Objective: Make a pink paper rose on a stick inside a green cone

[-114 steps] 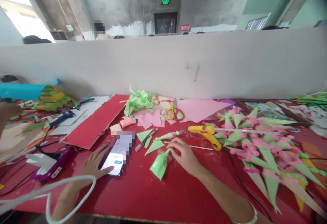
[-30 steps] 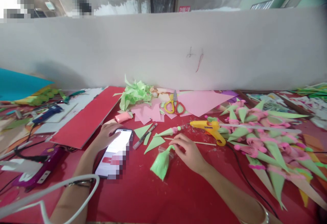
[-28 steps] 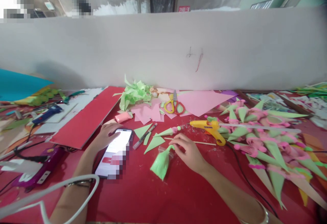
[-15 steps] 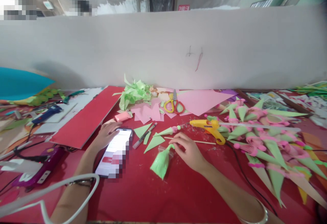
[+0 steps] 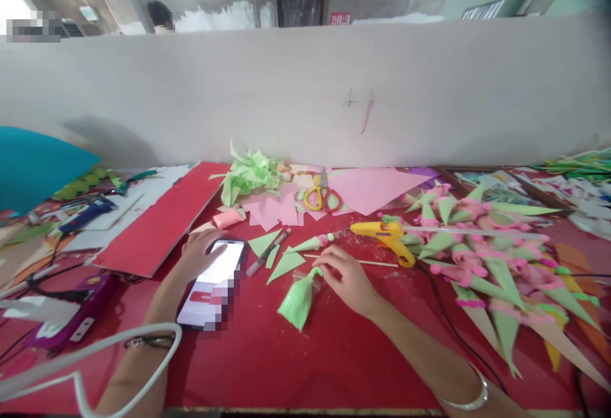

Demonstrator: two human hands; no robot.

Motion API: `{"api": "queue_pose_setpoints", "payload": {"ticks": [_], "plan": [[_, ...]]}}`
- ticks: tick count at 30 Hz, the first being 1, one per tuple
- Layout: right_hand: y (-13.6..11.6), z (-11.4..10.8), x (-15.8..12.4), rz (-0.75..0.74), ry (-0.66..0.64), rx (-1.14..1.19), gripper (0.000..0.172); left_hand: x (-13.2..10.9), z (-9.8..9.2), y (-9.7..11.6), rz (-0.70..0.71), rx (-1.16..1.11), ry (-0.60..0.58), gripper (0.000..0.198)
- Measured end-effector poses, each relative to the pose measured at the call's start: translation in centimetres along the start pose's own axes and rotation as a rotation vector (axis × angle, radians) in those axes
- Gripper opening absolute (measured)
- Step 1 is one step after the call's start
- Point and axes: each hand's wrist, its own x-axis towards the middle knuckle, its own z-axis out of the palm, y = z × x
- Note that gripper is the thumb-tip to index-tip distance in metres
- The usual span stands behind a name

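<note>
My left hand (image 5: 203, 254) rests over the upper left edge of a lit phone (image 5: 214, 284), its fingers apart and thumb over the screen. At the centre my right hand (image 5: 346, 278) pinches the twisted light-green top of a small clear bag of green clay (image 5: 296, 300). Green paper triangles (image 5: 286, 266), a pen (image 5: 270, 252) and a green paper cone with a pink and green tip (image 5: 310, 243) lie between the hands. Just beyond my right hand is a thin stick (image 5: 377, 263).
A yellow glue gun (image 5: 382, 232) lies right of centre, beside a heap of green and pink paper cones (image 5: 496, 265). Scissors (image 5: 323, 195) rest on pink paper (image 5: 377, 186) behind. A red board (image 5: 167, 214) and purple power strip (image 5: 90, 310) are at left; a white cable (image 5: 174, 354) crosses my left forearm.
The view has shifted slightly. My left thumb has moved a little over the phone screen. My right hand keeps its pinch on the green clay.
</note>
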Motion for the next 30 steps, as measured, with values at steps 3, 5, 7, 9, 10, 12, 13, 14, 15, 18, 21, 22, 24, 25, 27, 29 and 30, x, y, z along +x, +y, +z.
{"api": "queue_pose_setpoints", "payload": {"ticks": [3,5,7,9,10,12,13,14,15,18,21,22,24,25,27,29,30], "plan": [[-0.1,0.0,0.0,0.001,0.008,-0.001,0.018,0.5,0.3,0.0,0.005,-0.007,0.018,0.044],[-0.1,-0.1,0.0,0.004,0.009,0.001,0.018,0.6,0.2,-0.1,0.006,-0.066,-0.003,0.046],[-0.2,-0.1,0.0,0.003,0.010,0.003,0.018,0.4,-0.2,-0.1,-0.007,-0.136,-0.030,0.050],[-0.3,-0.1,0.0,0.003,0.007,0.003,0.018,0.0,-0.8,0.0,0.000,-0.180,-0.059,0.052],[-0.3,-0.1,0.0,0.005,0.006,0.002,0.018,-0.2,-1.1,0.0,0.022,-0.187,-0.077,0.054],[-0.3,-0.1,0.0,0.010,0.004,0.001,0.018,-0.9,-1.7,0.2,0.084,-0.178,-0.124,0.058],[-0.3,-0.1,0.0,0.012,0.003,0.001,0.018,-1.2,-1.9,0.4,0.115,-0.171,-0.149,0.061],[-0.3,-0.1,0.0,0.012,0.002,0.000,0.019,-1.5,-2.0,0.5,0.142,-0.163,-0.175,0.064],[-0.3,-0.1,0.0,0.010,0.000,0.000,0.019,-1.9,-2.1,0.6,0.162,-0.153,-0.195,0.068],[-0.1,0.0,-0.1,0.000,0.000,0.001,0.018,-2.5,-2.0,0.8,0.184,-0.112,-0.210,0.078],[-0.1,0.0,-0.1,-0.003,0.003,0.003,0.018,-2.7,-1.5,0.6,0.183,-0.064,-0.193,0.084],[-0.1,0.0,-0.1,-0.001,0.003,0.004,0.018,-2.6,-1.3,0.5,0.182,-0.052,-0.190,0.085],[-0.1,0.0,-0.1,0.003,0.006,0.007,0.018,-2.5,-1.1,0.3,0.177,-0.029,-0.190,0.085],[-0.1,0.0,-0.1,0.003,0.008,0.009,0.018,-2.5,-1.0,0.2,0.173,-0.020,-0.192,0.085],[-0.1,0.0,-0.1,0.000,0.011,0.013,0.017,-2.5,-1.0,0.2,0.165,-0.012,-0.197,0.085],[0.0,0.0,-0.1,-0.002,0.013,0.017,0.018,-2.5,-1.0,0.3,0.156,-0.026,-0.197,0.086],[0.0,0.0,-0.1,-0.005,0.013,0.021,0.018,-2.5,-1.1,0.3,0.149,-0.043,-0.193,0.084]]}}
